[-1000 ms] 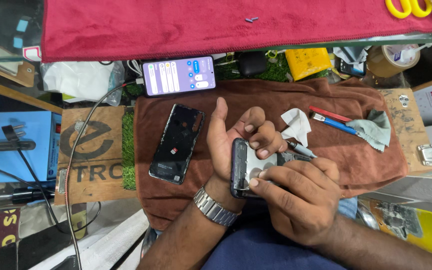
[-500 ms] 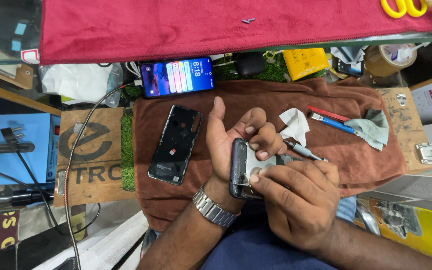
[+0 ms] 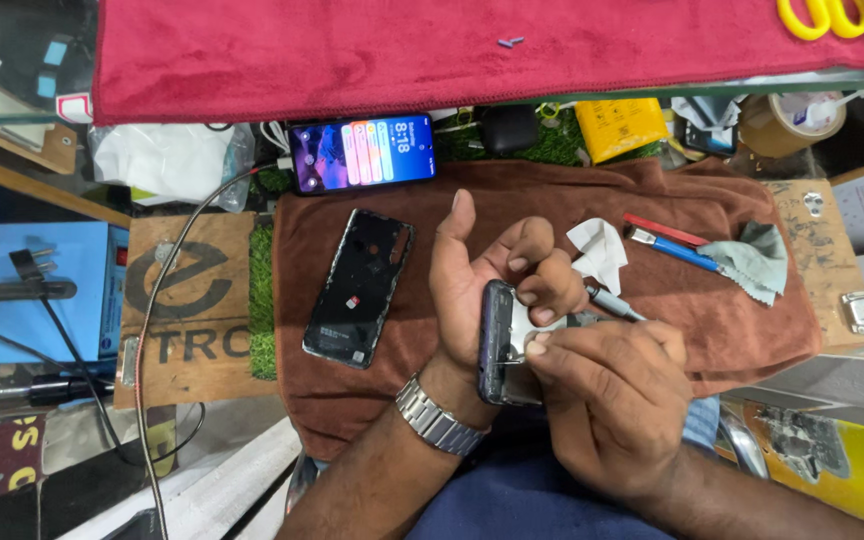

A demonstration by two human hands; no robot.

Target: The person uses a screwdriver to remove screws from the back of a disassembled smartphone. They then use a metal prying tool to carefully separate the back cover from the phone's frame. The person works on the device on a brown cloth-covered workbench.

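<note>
The right hand (image 3: 607, 400) pinches a slim grey tool (image 3: 607, 305), apparently a screwdriver, with its tip on an opened phone (image 3: 500, 345). The left hand (image 3: 487, 285) cradles that phone on edge, fingers curled over it, above the brown cloth (image 3: 712, 310). A detached black back cover (image 3: 359, 287) lies left of it on the cloth. A lit phone (image 3: 362, 153) rests beyond.
</note>
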